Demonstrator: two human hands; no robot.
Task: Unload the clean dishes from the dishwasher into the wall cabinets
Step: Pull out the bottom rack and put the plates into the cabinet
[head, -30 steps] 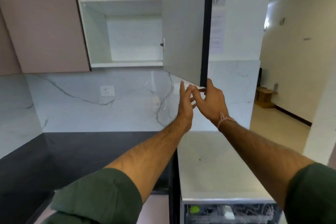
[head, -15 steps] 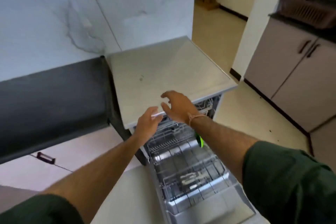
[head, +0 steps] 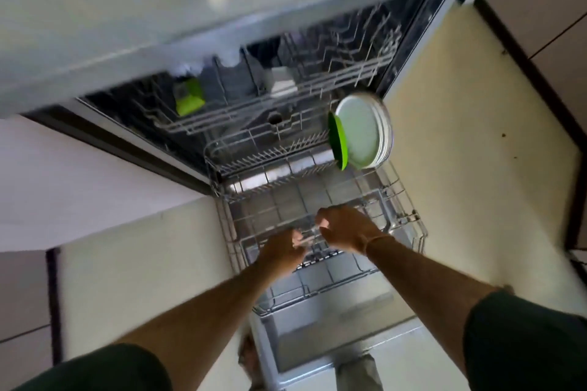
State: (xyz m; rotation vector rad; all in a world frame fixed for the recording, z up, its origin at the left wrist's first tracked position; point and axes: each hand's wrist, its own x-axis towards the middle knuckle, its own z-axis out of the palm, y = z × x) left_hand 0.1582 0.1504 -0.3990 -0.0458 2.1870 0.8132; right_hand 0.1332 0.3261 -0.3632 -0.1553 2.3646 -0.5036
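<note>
The dishwasher stands open with its lower rack (head: pixel 403 216) pulled out over the door. A green plate (head: pixel 337 144) and several white plates (head: pixel 362 136) stand on edge at the rack's back right. In the upper rack (head: pixel 349 73) sit a green cup (head: pixel 189 98) and a white cup (head: pixel 281 84). My left hand (head: pixel 281 252) and my right hand (head: pixel 346 228) hover close together over the middle of the lower rack, fingers curled. Something small and clear shows between the fingertips; blur hides whether either hand holds it.
The grey dishwasher top (head: pixel 158 9) overhangs the upper rack. Pale floor (head: pixel 460 168) lies to the right, bordered by base cabinets (head: pixel 556 9). White cabinet fronts (head: pixel 79 168) are on the left. The open door (head: pixel 333 343) lies below the rack.
My view dropped from the open wall cabinet to the dishwasher. Both hands came down from the cabinet door, past the dishwasher top, to the lower rack, and their fingers curled.
</note>
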